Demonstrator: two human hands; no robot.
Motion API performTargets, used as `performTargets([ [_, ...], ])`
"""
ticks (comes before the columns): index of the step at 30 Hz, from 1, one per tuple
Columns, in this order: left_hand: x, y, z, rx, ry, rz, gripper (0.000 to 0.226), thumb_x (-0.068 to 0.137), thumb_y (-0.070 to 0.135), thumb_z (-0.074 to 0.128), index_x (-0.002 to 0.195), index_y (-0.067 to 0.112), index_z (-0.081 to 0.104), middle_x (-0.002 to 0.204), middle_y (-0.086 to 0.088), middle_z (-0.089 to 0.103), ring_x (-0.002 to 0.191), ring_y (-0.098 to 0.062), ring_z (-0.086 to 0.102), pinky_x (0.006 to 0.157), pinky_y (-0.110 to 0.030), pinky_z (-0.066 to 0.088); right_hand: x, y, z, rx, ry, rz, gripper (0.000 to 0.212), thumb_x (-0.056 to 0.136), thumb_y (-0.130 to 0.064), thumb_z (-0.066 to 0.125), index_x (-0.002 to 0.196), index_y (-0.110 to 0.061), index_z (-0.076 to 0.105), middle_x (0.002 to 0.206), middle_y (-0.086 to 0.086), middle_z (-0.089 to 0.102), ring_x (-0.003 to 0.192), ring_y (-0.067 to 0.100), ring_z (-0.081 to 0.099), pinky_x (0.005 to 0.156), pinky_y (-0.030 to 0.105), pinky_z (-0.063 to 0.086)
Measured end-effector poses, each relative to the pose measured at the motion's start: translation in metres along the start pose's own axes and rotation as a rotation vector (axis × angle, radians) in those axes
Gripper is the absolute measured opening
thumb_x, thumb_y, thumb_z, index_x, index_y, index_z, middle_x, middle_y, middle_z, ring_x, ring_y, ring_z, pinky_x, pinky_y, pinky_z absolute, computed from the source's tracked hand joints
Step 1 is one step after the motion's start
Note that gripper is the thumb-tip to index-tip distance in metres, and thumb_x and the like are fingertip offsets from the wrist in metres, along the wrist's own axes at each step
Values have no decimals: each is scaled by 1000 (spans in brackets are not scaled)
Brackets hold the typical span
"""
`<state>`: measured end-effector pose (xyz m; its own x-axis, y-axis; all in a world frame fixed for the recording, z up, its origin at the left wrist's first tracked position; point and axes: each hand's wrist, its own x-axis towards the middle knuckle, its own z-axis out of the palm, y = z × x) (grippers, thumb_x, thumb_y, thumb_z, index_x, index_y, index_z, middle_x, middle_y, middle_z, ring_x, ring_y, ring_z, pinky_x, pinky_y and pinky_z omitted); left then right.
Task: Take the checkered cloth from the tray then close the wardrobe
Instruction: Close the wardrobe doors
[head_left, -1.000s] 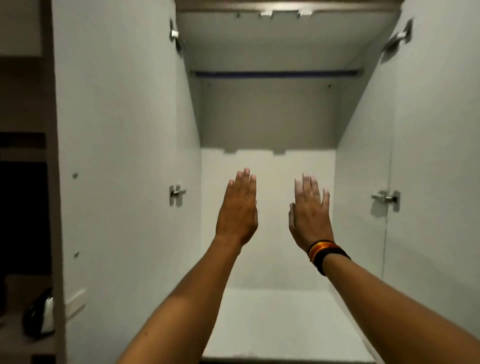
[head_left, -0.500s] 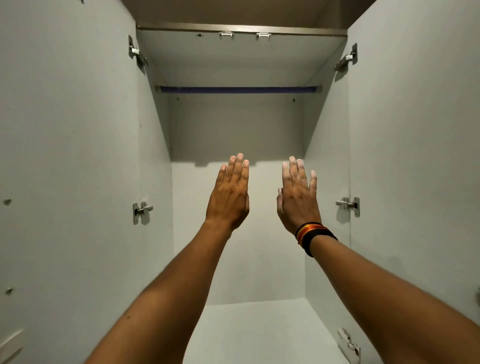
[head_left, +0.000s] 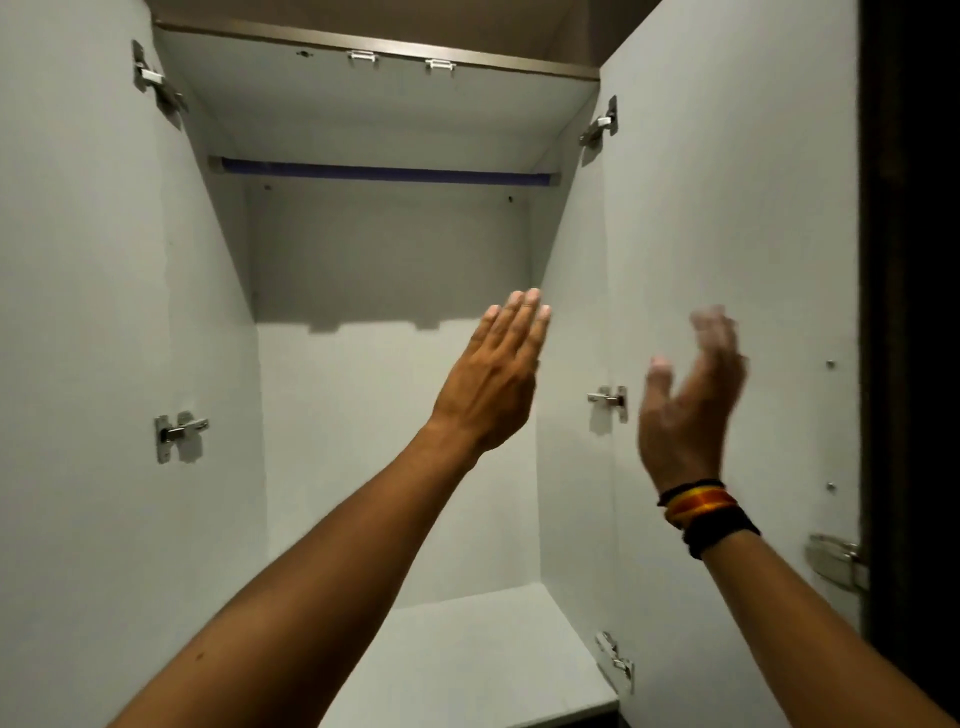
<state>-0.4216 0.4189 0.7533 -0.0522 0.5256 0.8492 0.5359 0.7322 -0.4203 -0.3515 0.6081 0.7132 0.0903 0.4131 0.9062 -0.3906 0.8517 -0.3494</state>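
Wardrobe (head_left: 384, 395): tall upright box, long axis vertical, both doors swung wide toward the onlooker; interior panels smooth, matte, pale grey-white laminate with square edges. Contents: a blue hanging rail (head_left: 384, 171) running straight across from side wall to side wall near the top, and a flat bottom shelf (head_left: 467, 654) of the same pale board. Left door (head_left: 78, 364): flat panel, metal hinges at upper and middle height. Right door (head_left: 727, 208): flat panel, metal hinges at top, middle and bottom, a metal latch plate (head_left: 836, 561) at its outer edge, dark surround beyond it. Top edge: brown trim strip carrying two small white clips. Left hand (head_left: 493, 384): raised in front of the open compartment, fingers straight and together, grip open, holding nothing. Right hand (head_left: 685, 405): blurred, raised in front of the right door's inner face, fingers loosely spread, grip open, contact with the panel cannot be told; woven orange-and-black wristbands (head_left: 701, 512) on the wrist. Checkered cloth and tray: out of sight in this view.
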Motion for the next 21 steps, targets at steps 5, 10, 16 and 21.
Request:
performTargets([
  [5,61,102,7,-50,30,367,68,92,13,35,159,4,24,168,-18,18,157,-32,14,127,-46,12,20,70,-78,-103,188,344,50,97,-17,46,145,-5,40,159,16,33,149,31,26,121,59,14],
  [10,116,200,15,47,-14,557,59,100,19,34,158,7,28,167,-16,19,157,-32,13,129,-46,8,31,111,-115,-53,90,598,43,105,-22,43,141,1,46,147,23,48,137,35,45,111,36,33],
  [16,145,263,10,278,-296,664,50,101,38,44,147,20,50,158,-3,45,156,-26,18,128,-49,-1,37,132,-131,170,-70,892,42,105,-13,41,138,13,42,142,31,47,133,44,44,101,40,37],
  [21,137,255,-13,264,-343,740,33,101,39,50,124,24,68,126,2,69,121,-21,60,108,-36,40,9,107,-130,306,-53,898,30,105,-12,41,125,5,56,130,30,56,124,47,50,97,46,40],
])
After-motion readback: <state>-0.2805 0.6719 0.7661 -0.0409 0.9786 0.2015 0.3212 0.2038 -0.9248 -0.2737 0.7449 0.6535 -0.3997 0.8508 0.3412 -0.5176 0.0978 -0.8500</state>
